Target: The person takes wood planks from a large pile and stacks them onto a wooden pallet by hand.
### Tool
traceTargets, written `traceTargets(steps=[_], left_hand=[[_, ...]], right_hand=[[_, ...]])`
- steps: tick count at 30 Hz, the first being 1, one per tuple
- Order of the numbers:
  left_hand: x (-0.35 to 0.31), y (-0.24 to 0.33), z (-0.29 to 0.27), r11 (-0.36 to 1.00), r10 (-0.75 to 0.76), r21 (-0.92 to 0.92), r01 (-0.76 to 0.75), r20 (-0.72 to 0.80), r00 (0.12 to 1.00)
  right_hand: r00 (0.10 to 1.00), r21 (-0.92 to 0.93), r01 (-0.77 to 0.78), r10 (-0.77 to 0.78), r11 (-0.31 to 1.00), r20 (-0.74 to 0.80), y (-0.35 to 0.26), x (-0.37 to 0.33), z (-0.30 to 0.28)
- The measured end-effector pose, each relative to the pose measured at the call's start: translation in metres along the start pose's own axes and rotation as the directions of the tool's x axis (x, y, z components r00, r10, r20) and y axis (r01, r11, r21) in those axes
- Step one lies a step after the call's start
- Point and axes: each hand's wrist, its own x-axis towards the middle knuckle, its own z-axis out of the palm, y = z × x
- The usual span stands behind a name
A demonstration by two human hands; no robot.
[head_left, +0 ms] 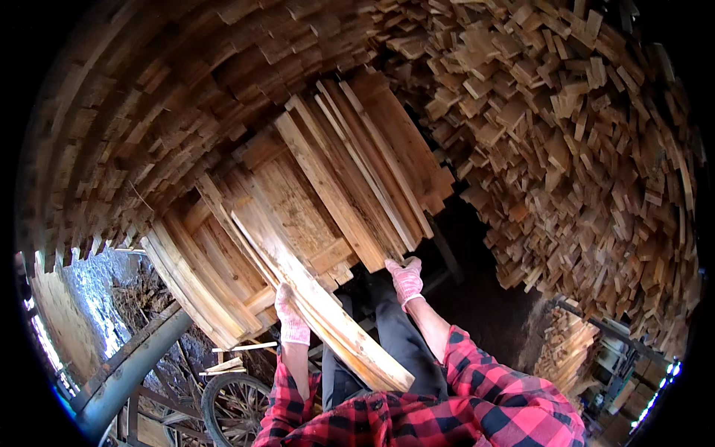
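My left hand [292, 319], in a pink-and-white knit glove, grips the edge of a long pale plank [335, 328]. The plank lies aslant, its far end on the stack and its near end over my lap. My right hand [406, 280], in a matching glove, is closed at the near ends of boards on the stack's right side. Its fingertips are partly hidden there, and it appears to hold one board end. The stacked boards [328, 194] rest side by side in front of me, some raised on others over a wide board [290, 201].
Tall walls of piled wood pieces rise at the far left [134, 119] and right [566, 149]. A blue-grey metal pipe [138, 372] and a spoked wheel [234, 406] are at lower left. More stacked wood [566, 343] stands at lower right.
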Motion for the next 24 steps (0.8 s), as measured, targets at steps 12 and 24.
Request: traceTargets(steps=[12,24], left_hand=[[-0.037,0.046,-0.004,0.975,0.093,0.215,-0.057,-0.161,0.982],[0.000,0.042,0.011,0.984,0.108,0.158,-0.081,-0.170,0.980]], right_hand=[[0.620,0.321,-0.102,-0.192,0.942,0.761,-0.080,-0.091,-0.021],[0.519,-0.189,0.737,-0.364,0.649,0.773,-0.097,-0.224,-0.160]])
